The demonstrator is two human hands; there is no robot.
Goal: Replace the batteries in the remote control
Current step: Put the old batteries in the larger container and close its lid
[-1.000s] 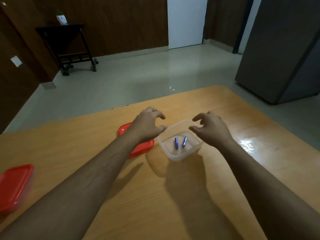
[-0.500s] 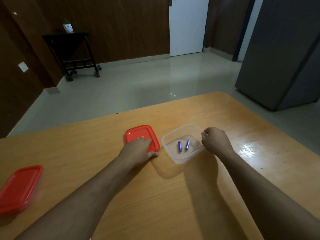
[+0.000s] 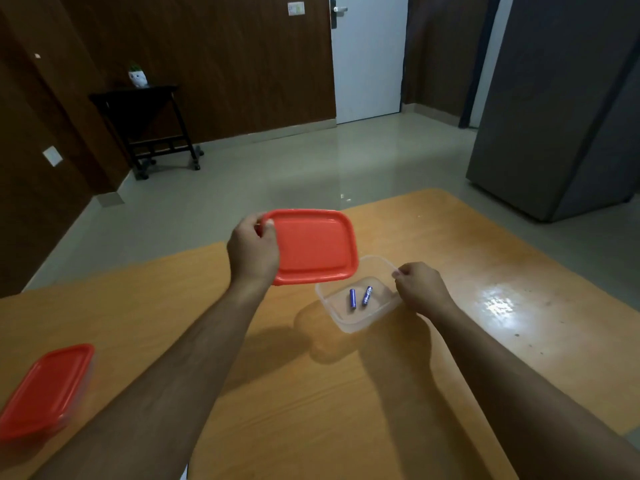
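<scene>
On the wooden table (image 3: 277, 393), your left hand (image 3: 252, 252) has picked the red lid (image 3: 313, 245) up; half a second ago it lay flat beside the clear tub (image 3: 358, 322). It now hangs gripped by its edge above the tub's far side. Your right hand (image 3: 420, 289) still pinches the tub's rim. Two blue batteries (image 3: 359, 297) lie inside, so you seem about to close it. No remote is in view.

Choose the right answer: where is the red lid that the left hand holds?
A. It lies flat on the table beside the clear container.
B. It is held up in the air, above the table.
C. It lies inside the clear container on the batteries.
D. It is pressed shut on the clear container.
B: the left hand grips the edge of the red lid, lifted off the table, while the clear container stands open with two batteries inside.
</scene>
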